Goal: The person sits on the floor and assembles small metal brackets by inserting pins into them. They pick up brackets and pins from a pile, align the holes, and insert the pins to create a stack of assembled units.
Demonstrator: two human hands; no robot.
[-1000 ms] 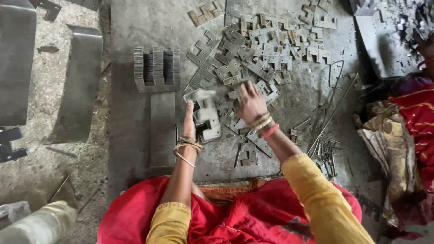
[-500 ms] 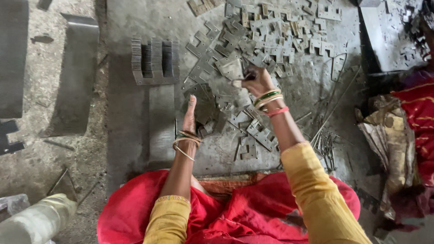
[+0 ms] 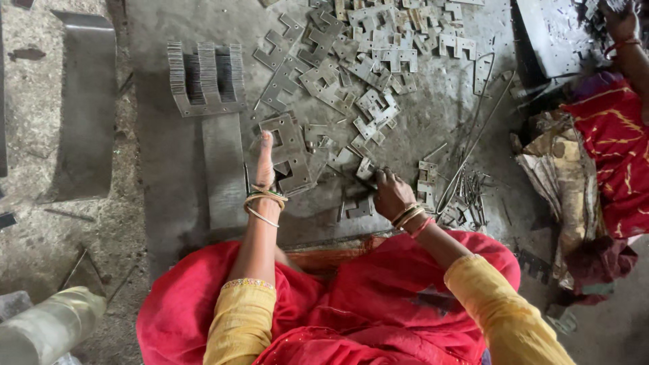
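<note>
Dozens of flat stamped metal plates (image 3: 378, 61) lie scattered over the grey floor (image 3: 169, 162), the heap running out of frame at the top edge. To its left stands an ordered stack of plates (image 3: 206, 80) on edge, with a long flat strip (image 3: 224, 172) below it. The left hand (image 3: 265, 165) rests edge-on against a small pile of notched plates (image 3: 292, 152), fingers together and straight, gripping nothing. The right hand (image 3: 392, 195) is curled low over small plates (image 3: 365, 169); its fingers are turned under, so whether they pinch one cannot be told. Thin metal rods (image 3: 466, 192) lie just right of it. Another person's arm (image 3: 625, 40) is cut off top right.
</note>
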